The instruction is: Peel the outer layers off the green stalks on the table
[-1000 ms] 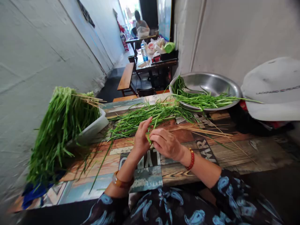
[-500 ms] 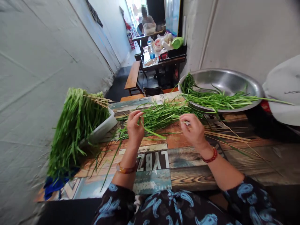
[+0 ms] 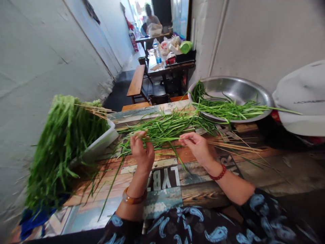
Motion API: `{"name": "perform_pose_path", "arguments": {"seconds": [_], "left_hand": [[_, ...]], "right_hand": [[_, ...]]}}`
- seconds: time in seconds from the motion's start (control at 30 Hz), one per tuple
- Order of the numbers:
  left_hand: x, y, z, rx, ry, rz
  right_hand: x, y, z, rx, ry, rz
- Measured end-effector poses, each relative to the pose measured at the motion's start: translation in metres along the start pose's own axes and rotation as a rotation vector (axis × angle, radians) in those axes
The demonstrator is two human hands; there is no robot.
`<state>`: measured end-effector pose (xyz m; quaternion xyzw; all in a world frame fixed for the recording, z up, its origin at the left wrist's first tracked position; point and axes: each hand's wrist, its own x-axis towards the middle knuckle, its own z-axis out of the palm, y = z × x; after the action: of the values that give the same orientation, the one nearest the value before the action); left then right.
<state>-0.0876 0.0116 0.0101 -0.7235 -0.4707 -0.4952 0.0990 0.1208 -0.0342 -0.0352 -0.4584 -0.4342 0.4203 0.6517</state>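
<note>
One stalk (image 3: 166, 139) is pinched between the right hand's (image 3: 199, 147) fingertips beside the greens (image 3: 172, 123); the left hand (image 3: 142, 150) curls, its hold unclear.

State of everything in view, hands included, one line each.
Left hand: raised, fingers curled, grip unclear
Right hand: fingers pinched at a strand
Pile: loose, spread on table
Bundle: drooping over tub's side
Tub: loaded
Bowl: upright, partly filled
Sticks: loose, scattered
Bottle: upright
Cloth: crumpled
</note>
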Motion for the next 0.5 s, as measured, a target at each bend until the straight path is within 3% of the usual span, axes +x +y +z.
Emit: {"name": "perform_pose_path", "arguments": {"seconds": [0.13, 0.23, 0.3, 0.37, 0.43, 0.5], "left_hand": [[0.000, 0.009, -0.009, -0.022, 0.125, -0.070], [-0.002, 0.018, -0.004, -0.100, 0.093, 0.091], [-0.007, 0.023, 0.005, -0.125, -0.107, 0.258], [-0.015, 0.024, 0.018, -0.079, -0.406, 0.347], [-0.022, 0.019, 0.031, 0.004, -0.627, 0.344], [-0.027, 0.010, 0.039, 0.046, -0.753, 0.335]], "right_hand": [[0.011, 0.019, 0.002, -0.118, -0.020, 0.017], [0.019, 0.024, -0.003, -0.222, 0.030, 0.000], [0.019, 0.021, -0.003, -0.279, 0.020, -0.029], [0.017, 0.017, -0.003, -0.339, -0.041, -0.078], [0.016, 0.011, -0.005, -0.431, -0.140, -0.160], [0.016, 0.005, -0.013, -0.564, -0.204, -0.271]]}}
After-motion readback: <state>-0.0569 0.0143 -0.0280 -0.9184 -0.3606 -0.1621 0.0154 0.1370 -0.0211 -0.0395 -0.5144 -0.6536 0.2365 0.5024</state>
